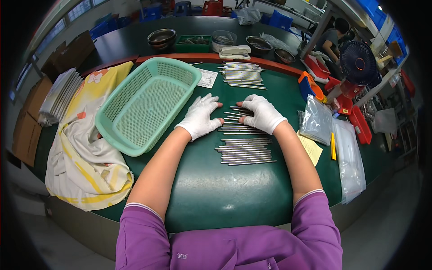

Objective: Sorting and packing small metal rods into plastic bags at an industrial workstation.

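Observation:
Thin silvery metal rods lie in three groups on the green tabletop. The far group (243,75) and the near group (246,151) lie side by side in neat rows. Over the right end of the middle group (234,122) rests my right hand (262,114), in a white glove with bare fingertips; its fingers are spread and partly cover the rods. My left hand (199,117), gloved alike, lies with its fingers apart just left of the same rods and holds nothing. A green perforated plastic basket (148,105) stands to the left of my left hand.
A yellow and white cloth (85,166) lies beneath and beside the basket. On the right are plastic bags (348,157), a yellow paper (310,146), an orange tape dispenser (310,87) and a fan (357,58). Bowls (162,37) stand beyond the red edge; another person (332,40) sits far right.

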A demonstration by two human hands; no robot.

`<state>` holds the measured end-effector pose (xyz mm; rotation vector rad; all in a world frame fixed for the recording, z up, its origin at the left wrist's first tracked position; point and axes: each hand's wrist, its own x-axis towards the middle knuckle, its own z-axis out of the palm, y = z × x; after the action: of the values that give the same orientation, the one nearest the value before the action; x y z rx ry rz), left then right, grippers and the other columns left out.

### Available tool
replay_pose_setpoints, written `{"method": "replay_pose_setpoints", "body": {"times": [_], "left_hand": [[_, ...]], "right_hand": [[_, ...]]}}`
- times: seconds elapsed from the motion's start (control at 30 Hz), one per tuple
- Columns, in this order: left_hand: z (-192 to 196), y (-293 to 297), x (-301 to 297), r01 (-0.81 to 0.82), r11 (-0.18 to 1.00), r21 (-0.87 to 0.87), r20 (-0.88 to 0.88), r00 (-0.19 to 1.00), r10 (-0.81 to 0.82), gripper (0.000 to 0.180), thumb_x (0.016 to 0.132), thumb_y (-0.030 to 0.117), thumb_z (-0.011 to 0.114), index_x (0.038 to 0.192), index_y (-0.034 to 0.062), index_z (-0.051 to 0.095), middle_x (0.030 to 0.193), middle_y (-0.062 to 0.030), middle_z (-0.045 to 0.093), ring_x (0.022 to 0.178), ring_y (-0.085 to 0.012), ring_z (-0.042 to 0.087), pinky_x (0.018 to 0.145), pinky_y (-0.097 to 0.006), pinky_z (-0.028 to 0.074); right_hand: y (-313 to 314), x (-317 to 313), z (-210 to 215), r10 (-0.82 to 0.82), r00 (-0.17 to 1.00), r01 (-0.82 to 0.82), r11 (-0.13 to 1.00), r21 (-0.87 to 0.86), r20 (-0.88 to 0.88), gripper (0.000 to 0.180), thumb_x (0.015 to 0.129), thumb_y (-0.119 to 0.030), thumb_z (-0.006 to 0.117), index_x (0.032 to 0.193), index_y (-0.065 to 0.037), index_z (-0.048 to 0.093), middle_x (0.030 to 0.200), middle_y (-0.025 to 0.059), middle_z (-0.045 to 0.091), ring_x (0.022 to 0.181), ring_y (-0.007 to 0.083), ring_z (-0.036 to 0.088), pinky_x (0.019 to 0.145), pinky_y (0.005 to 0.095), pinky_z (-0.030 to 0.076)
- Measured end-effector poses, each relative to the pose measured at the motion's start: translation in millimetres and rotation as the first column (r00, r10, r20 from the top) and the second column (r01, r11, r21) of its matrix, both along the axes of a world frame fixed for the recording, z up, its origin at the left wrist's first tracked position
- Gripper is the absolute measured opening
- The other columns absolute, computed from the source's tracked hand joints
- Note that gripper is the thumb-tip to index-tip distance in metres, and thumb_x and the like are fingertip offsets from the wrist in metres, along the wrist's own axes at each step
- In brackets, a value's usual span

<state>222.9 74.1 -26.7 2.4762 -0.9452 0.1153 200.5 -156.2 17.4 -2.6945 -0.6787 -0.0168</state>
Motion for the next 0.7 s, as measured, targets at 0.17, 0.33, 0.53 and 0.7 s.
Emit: {"method": "replay_pose_setpoints", "body": {"times": [0.17,0.33,0.53,0.7], "left_hand": [[-5,1,1,0.015,0.988,-0.154,-0.004,1.000,-0.016,0.043,0.084,0.016,0.055,0.125,0.0075,0.048,0.131,-0.0163,0.046,0.128,-0.0315,0.035,0.110,-0.043,0.020],[-5,-8,-4,0.074,0.977,-0.200,-0.018,0.997,-0.079,0.050,0.083,0.011,0.051,0.132,0.0108,0.041,0.130,-0.0173,0.046,0.128,-0.0306,0.035,0.110,-0.042,0.021],[3,-10,-10,0.121,0.989,-0.080,-0.032,0.992,-0.124,0.046,0.083,0.008,0.049,0.128,0.0127,0.046,0.129,-0.0140,0.048,0.130,-0.0295,0.033,0.110,-0.044,0.020],[-3,-7,-6,0.148,0.982,-0.117,-0.059,0.986,-0.156,0.044,0.083,0.003,0.047,0.126,0.0124,0.048,0.130,-0.0062,0.049,0.131,-0.0289,0.032,0.111,-0.045,0.017]], "right_hand": [[0,0,1,-0.011,1.000,0.010,0.994,0.110,0.014,0.036,0.077,-0.017,0.066,0.110,-0.004,0.062,0.103,0.0147,0.060,0.096,0.0301,0.057,0.085,0.0338,0.046],[0,-2,-2,0.082,0.996,-0.070,0.969,0.238,-0.039,0.030,0.077,-0.012,0.065,0.106,-0.003,0.063,0.099,0.0141,0.060,0.093,0.0294,0.057,0.083,0.0332,0.046],[20,-21,24,0.146,0.989,-0.146,0.989,-0.005,-0.002,0.012,0.070,-0.010,0.068,0.081,-0.006,0.066,0.081,0.0101,0.060,0.079,0.0279,0.058,0.072,0.0344,0.048],[32,-28,17,0.042,0.999,-0.046,0.989,-0.144,-0.027,0.010,0.069,-0.016,0.068,0.077,-0.010,0.068,0.079,0.0088,0.063,0.077,0.0270,0.061,0.070,0.0356,0.049]]}}
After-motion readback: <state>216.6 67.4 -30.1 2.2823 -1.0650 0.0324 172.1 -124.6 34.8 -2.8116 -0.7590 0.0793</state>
